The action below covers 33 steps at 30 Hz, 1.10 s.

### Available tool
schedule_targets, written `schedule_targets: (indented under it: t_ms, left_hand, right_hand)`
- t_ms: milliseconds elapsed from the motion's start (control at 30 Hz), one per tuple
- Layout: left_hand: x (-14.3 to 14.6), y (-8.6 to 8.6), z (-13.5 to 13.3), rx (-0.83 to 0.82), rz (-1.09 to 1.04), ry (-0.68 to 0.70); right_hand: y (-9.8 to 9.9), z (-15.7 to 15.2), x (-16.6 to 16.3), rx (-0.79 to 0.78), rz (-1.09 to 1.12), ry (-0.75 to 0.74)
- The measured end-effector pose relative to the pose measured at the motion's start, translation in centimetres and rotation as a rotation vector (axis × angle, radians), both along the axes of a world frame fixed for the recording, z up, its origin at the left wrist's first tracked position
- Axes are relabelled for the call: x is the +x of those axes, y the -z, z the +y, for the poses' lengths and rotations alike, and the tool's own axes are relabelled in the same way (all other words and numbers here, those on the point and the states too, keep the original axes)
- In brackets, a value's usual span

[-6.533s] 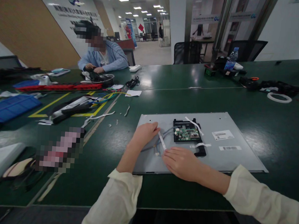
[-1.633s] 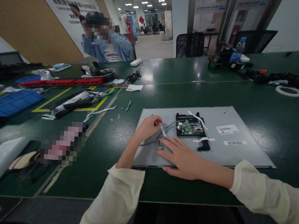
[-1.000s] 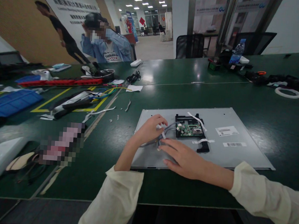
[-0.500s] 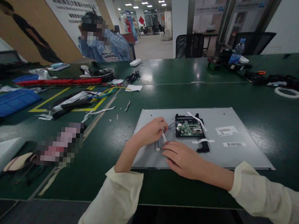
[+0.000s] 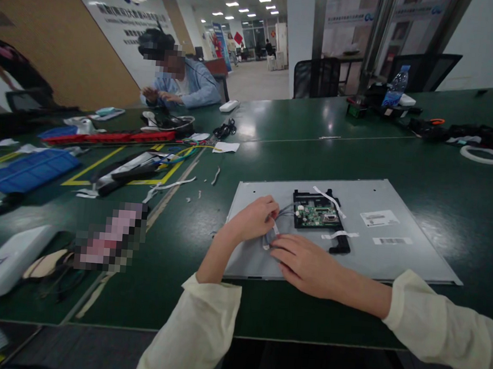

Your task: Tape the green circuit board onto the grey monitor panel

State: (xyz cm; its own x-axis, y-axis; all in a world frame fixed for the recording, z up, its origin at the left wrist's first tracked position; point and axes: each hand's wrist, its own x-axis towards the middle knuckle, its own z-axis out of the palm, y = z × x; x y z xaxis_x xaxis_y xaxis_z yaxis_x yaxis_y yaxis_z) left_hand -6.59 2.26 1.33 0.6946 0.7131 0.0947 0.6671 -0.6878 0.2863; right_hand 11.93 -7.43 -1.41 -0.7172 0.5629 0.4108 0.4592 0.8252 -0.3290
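A grey metal panel point(image 5: 395, 253) lies flat on the green table point(image 5: 300, 154), with a small green circuit board point(image 5: 316, 214) in a black frame near its middle. Thin grey wires point(image 5: 285, 209) run left from the board. My left hand point(image 5: 252, 218) is closed in a pinch on a white tape strip point(image 5: 275, 228) that crosses those wires. My right hand point(image 5: 308, 264) lies just below, fingers extended and pressing on the wires and panel beside the strip. Two more white tape strips point(image 5: 329, 198) lie across the board's frame.
Another person point(image 5: 178, 79) sits at the far left of the table, hands on dark parts. Red strips point(image 5: 113, 137), a blue tray point(image 5: 30, 168), cables and tape scraps point(image 5: 167, 188) lie left. A white device point(image 5: 5, 262) is near left. A tape ring point(image 5: 483, 155) and a bottle point(image 5: 394, 88) stand far right.
My left hand has curled tighter on the tape strip and my right hand slid slightly up toward it. The seated person lowered both hands to the table.
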Motion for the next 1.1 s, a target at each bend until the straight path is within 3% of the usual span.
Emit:
schedule_targets:
  t_ms: [367,533,733,933,1100]
  left_hand:
    - [-0.3,2.8,1.7,0.152,-0.093,-0.257]
    - [-0.5,2.4,1.6,0.222,-0.055,-0.326]
    - [-0.6,1.4,1.2,0.360,-0.235,-0.473]
    - [-0.2,0.8,0.7,0.414,-0.315,-0.528]
    - [0.0,0.9,0.8,0.402,-0.281,-0.505]
  right_hand:
    - [-0.4,-0.3,0.3,-0.112,-0.075,-0.030]
    - [-0.5,-0.2,0.4,-0.116,-0.133,-0.007]
    - [-0.2,0.4,0.4,-0.101,-0.162,0.066]
    - [0.6,2.5,1.3,-0.058,-0.163,0.210]
    - [1.4,5.8,3.6,-0.066,-0.196,0.437]
